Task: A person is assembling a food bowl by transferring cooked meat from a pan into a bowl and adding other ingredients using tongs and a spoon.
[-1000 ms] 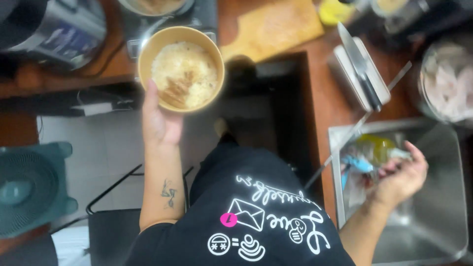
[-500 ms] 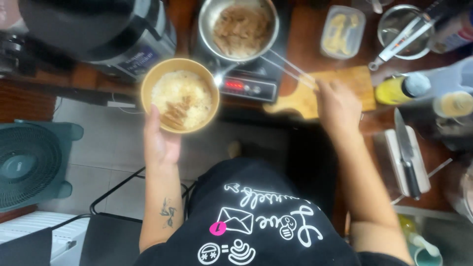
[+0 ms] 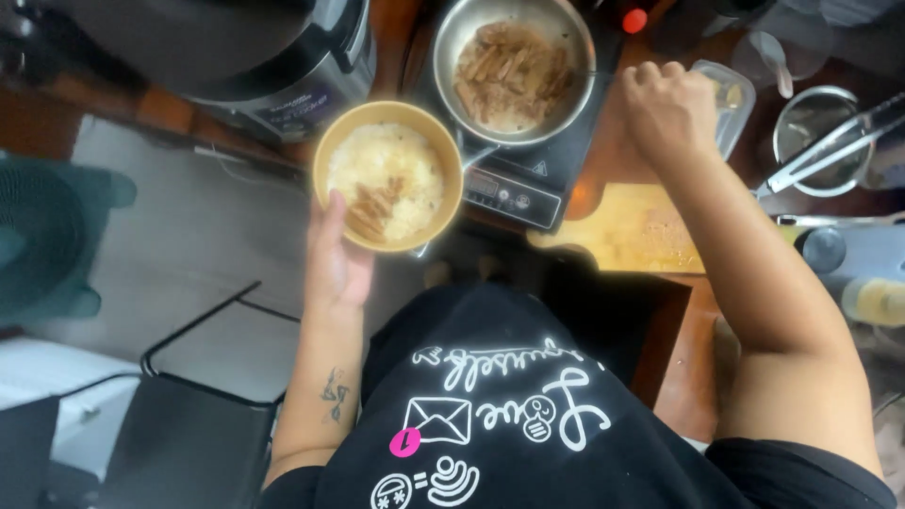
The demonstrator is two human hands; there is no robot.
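The right hand (image 3: 667,106) has come up from the sink, now clenched beside the steel pan of browned strips (image 3: 514,66); the left hand (image 3: 337,259) holds the tan rice bowl (image 3: 387,175) off the surface's front edge.

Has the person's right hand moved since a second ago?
Yes. The right hand went from the steel sink at the right to beside the round steel pan on the cooker.

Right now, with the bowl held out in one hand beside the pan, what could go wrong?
1. The left hand holds the full bowl by its near rim only, over open floor; it could tip and spill.
2. The right hand is closed beside the pan on the cooktop; touching its rim might burn.
3. The bowl almost touches the pan handle, so a nudge could shift the pan.
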